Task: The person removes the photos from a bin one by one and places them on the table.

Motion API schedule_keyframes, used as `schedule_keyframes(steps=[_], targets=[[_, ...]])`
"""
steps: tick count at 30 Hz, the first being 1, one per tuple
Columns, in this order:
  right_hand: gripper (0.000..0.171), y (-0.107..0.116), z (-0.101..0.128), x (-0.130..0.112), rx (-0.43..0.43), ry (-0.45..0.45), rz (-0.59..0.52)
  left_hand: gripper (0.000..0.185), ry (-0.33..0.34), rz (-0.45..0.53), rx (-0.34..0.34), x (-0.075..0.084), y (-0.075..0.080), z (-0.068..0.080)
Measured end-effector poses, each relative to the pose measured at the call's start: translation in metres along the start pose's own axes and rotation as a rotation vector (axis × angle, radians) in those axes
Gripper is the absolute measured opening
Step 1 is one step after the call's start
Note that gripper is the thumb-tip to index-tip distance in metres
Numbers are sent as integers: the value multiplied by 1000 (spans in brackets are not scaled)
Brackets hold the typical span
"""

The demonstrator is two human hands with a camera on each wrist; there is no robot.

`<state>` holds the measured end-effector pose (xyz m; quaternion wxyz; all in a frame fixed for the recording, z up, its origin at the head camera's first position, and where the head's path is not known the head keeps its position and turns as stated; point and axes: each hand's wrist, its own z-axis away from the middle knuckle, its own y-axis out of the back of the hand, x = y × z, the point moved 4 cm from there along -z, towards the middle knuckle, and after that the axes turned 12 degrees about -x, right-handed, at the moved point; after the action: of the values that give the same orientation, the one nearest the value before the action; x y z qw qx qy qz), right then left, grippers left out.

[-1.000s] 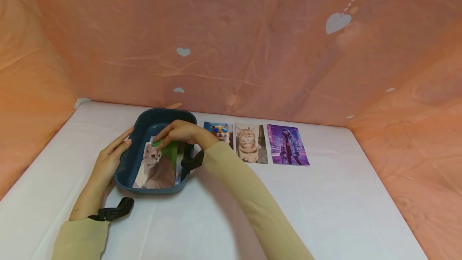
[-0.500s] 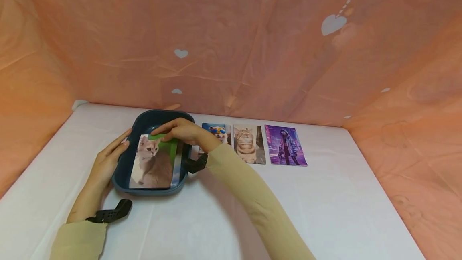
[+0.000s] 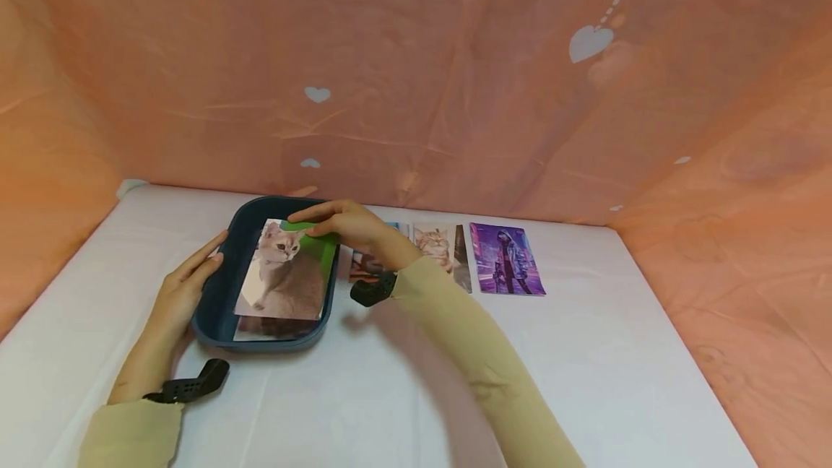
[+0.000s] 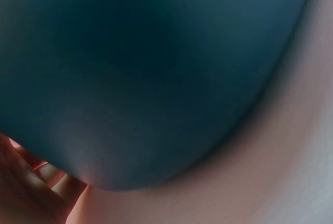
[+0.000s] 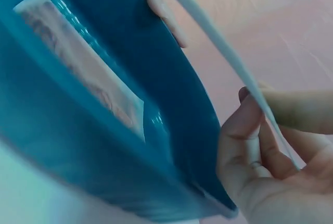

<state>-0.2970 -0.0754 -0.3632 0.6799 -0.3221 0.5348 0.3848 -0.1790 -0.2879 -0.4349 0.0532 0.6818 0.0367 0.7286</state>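
Right hand (image 3: 347,226): pinches the far edge of the cat photo (image 3: 286,273), thumb on one face and fingers curled on the other; the wrist view shows the print edge-on between them (image 5: 244,73).
Cat photo: lifted at its far end, tilted above the blue tray (image 3: 211,309), near edge low over the tray's inside.
Left hand (image 3: 178,291): fingers straight, laid flat against the tray's left outer wall; holds nothing. Left wrist view shows only blurred blue wall (image 4: 156,67) and fingertips.
Tray contents: another print (image 3: 260,327) lies flat on the tray floor beneath the lifted photo; subject not legible.
Tray position: on the white table (image 3: 585,352), left of centre.
Row beside tray: tabby photo (image 3: 435,248) partly hidden by the right forearm, purple figure photo (image 3: 503,258) furthest right, flat on the table.
Backdrop: orange sheet (image 3: 455,78) with white hearts.
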Motion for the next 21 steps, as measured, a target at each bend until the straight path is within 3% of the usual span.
schedule_keyframes(steps=[8, 21], targets=[[39, 13, 22, 8, 9, 17, -37, 52, 25, -38, 2, -2, 2, 0], [40, 31, 58, 25, 3, 44, -33, 51, 15, 11, -15, -3, 2, -1]])
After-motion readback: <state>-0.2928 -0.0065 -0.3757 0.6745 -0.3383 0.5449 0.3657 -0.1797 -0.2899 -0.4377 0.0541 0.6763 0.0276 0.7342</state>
